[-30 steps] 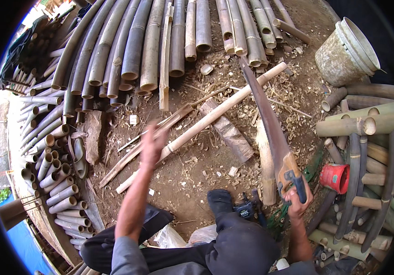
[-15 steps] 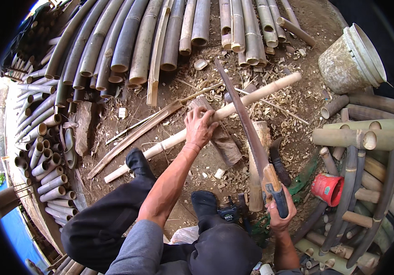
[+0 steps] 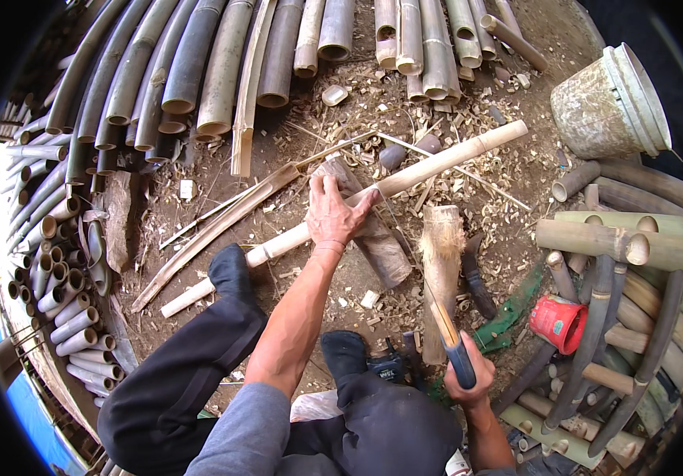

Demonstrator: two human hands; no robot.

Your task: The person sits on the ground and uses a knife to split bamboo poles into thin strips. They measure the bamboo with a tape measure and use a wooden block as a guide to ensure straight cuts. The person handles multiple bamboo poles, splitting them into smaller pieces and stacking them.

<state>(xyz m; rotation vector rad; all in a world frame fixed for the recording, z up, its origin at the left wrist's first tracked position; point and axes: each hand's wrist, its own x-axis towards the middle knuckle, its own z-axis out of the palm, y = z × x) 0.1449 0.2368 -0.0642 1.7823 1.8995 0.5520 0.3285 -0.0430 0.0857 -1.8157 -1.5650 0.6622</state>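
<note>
My left hand [image 3: 336, 208] is closed round a pale, peeled bamboo pole [image 3: 456, 164], pressing it onto a rough wooden block [image 3: 381, 252]. The pole slants from beside my left foot up to the far right. In my right hand [image 3: 472, 374] is the handle of a handsaw [image 3: 443, 324], wood-coloured with a dark grip. Its blade shows nearly edge-on, a thin line running up to the pole just right of my left hand. Whether the teeth touch the pole, I cannot tell. A frayed upright bamboo stump [image 3: 440, 254] stands beside the blade.
Cut bamboo poles [image 3: 222, 71] lie in rows at the back, with more stacked left. A dirty white bucket [image 3: 587, 107] stands far right, near a red bucket [image 3: 557, 324] and a bamboo pile [image 3: 627, 240]. A split bamboo length [image 3: 222, 230] lies left; chips cover the ground.
The saw has turned from showing its broad side to nearly edge-on, and its blade has swung left to the pole beside my left hand. My left hand still holds the pole.
</note>
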